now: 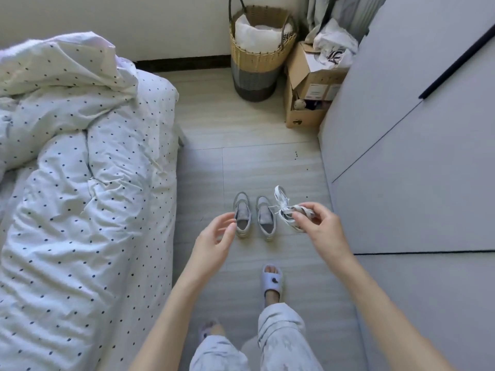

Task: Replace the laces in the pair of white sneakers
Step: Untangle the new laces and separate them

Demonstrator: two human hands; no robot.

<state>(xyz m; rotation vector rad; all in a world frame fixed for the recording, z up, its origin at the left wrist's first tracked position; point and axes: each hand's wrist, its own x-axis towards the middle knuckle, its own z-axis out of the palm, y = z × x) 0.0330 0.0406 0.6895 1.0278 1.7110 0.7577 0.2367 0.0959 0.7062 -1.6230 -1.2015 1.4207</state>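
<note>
Laces: a tied bundle of white laces (288, 210) was held above the floor, just right of the sneakers; light, soft and floppy by the look of it, likely to tangle, so best taken near one free end.
Right hand: the right hand (318, 223) had its grip pinched on the bundle at the knot.
Left hand: the left hand (215, 236) hung released, fingers relaxed, holding nothing, just left of the sneakers.
Sneakers: the pair of sneakers (255, 218) stood side by side on the floor (241, 135), apparently without laces; probably light and fairly stiff, easiest held by the heel or side.
Surroundings: a bed (80, 183) on the left, a basket (259, 54) at the far wall.
</note>
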